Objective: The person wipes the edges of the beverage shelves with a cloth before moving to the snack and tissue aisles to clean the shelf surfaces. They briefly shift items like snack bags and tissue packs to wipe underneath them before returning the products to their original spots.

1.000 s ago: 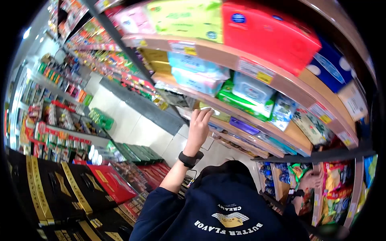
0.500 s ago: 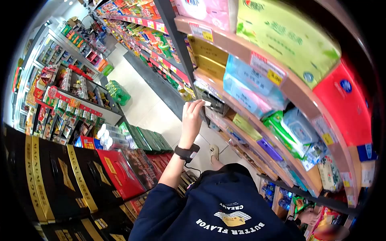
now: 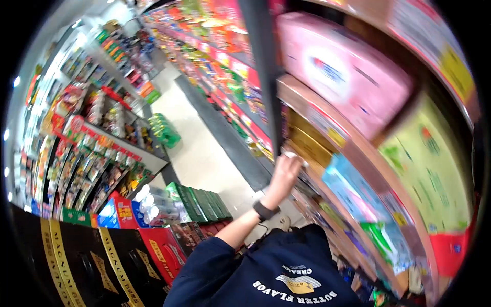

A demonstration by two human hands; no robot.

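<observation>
My left hand (image 3: pixel 286 173), a dark watch (image 3: pixel 266 210) at its wrist, reaches forward to the shelving with its fingers curled together. Bits of a small white piece (image 3: pixel 290 154), like tissue or cloth, show among the fingers. Right by the fingertips are a dark shelf post (image 3: pixel 272 77) and the shelf edge below some gold boxes (image 3: pixel 309 140). Blue tissue packs (image 3: pixel 353 187) lie to the right of the hand on the same shelving. My right hand is out of view.
Large pink (image 3: pixel 342 69) and yellow-green (image 3: pixel 429 169) tissue packs fill the upper right shelves. Black boxes (image 3: pixel 115 263) with gold bands are stacked at lower left, with green boxes (image 3: pixel 197 202) beyond. Green bottles (image 3: pixel 163 130) stand on the aisle floor (image 3: pixel 204 138).
The view has swung, and my left hand now appears further right, against the shelf by the post. A hand at a snack packet, lower right, has left the view.
</observation>
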